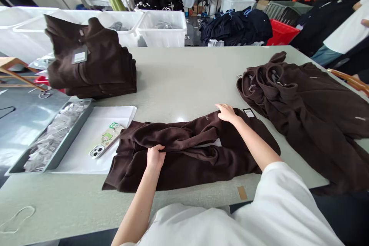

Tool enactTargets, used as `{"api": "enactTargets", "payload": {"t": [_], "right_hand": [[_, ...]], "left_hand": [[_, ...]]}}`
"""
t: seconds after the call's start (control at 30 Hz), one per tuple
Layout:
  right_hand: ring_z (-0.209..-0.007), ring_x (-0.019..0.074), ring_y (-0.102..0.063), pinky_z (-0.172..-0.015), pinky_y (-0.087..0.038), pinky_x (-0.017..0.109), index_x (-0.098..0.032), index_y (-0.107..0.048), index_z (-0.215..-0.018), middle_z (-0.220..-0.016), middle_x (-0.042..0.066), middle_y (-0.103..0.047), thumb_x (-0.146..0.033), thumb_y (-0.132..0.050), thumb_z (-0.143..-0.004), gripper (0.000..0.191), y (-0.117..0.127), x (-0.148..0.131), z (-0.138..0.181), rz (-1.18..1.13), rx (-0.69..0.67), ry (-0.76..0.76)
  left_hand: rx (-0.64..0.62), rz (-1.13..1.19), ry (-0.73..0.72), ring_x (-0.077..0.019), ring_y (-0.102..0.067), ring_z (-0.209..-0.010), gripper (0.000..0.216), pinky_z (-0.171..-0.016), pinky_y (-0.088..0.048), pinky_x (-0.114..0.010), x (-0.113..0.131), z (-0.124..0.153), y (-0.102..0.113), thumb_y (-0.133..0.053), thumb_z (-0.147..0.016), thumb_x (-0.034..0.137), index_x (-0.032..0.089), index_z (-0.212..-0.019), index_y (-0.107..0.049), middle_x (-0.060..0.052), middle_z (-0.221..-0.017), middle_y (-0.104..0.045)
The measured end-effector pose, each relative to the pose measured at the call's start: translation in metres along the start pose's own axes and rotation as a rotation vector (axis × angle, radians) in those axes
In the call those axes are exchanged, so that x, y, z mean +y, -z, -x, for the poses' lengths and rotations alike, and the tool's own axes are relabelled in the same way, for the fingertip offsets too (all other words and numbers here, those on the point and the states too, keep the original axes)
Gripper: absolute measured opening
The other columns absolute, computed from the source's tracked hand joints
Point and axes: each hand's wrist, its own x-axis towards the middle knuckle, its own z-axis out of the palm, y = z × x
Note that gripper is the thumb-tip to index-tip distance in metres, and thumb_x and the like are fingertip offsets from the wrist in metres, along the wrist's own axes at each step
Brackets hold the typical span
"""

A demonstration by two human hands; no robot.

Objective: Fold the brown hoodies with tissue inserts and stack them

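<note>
A dark brown fleece jacket (184,169) lies partly folded in front of me on the table, one sleeve laid across its body. My left hand (155,157) pinches the cloth near the middle of the garment. Toward the far right part of the same jacket, my right hand (226,113) rests on the fabric with its fingers stretched out. A hang tag (249,113) with a barcode label sticks out by the collar end. Small pale lettering shows on the cloth just left of my right hand. The underside of the garment is hidden.
Folded brown jackets (95,61) form a stack at the back left. Loose brown garments (311,100) are heaped on the right. A phone (106,140) lies on white paper (77,150), beside a grey tray (73,128) of crumpled clear packets. White bins (163,27) stand beyond the table (184,73).
</note>
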Motion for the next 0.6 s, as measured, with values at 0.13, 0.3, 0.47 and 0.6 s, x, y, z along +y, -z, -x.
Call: {"api": "enactTargets", "payload": {"t": [0.13,0.3,0.47,0.6], "right_hand": [[-0.095,0.0194,-0.057,-0.081,-0.039,0.027,-0.016,-0.067,-0.093,-0.103,0.008,-0.065,-0.011,-0.042,-0.072,0.033,0.016,0.002,0.008,0.034,-0.035,-0.032],[-0.090,0.0213,-0.056,-0.067,-0.036,0.027,-0.014,-0.067,-0.080,-0.096,0.012,-0.065,-0.015,-0.039,-0.071,0.029,0.036,0.037,0.046,0.095,0.011,-0.195],[-0.088,0.0238,-0.056,-0.066,-0.038,0.030,-0.019,-0.067,-0.092,-0.101,0.010,-0.062,-0.022,-0.045,-0.070,0.032,0.007,0.067,0.066,0.158,-0.097,-0.376],[-0.088,0.0227,-0.054,-0.071,-0.040,0.032,-0.016,-0.063,-0.095,-0.104,0.011,-0.056,-0.018,-0.045,-0.072,0.030,-0.013,0.055,0.070,0.207,0.140,-0.227]], "left_hand": [[-0.037,0.029,-0.042,-0.0259,-0.059,-0.103,0.020,-0.091,-0.051,-0.043,0.014,-0.005,0.008,-0.052,-0.061,0.011,0.018,-0.078,-0.058,-0.007,-0.093,-0.065],[0.021,0.069,-0.093,-0.0220,-0.059,-0.102,0.027,-0.093,-0.050,-0.040,0.022,-0.009,0.019,-0.052,-0.056,0.004,0.019,-0.078,-0.056,-0.002,-0.088,-0.066],[0.006,-0.052,-0.029,-0.0168,-0.063,-0.084,0.026,-0.090,-0.050,-0.037,0.027,0.012,0.027,-0.053,-0.053,0.002,0.018,-0.072,-0.054,0.001,-0.075,-0.064],[-0.210,-0.584,-0.123,-0.0241,-0.063,-0.089,0.023,-0.086,-0.051,-0.038,0.063,0.037,0.045,-0.064,-0.066,0.032,0.015,-0.081,-0.063,-0.009,-0.089,-0.067]]}}
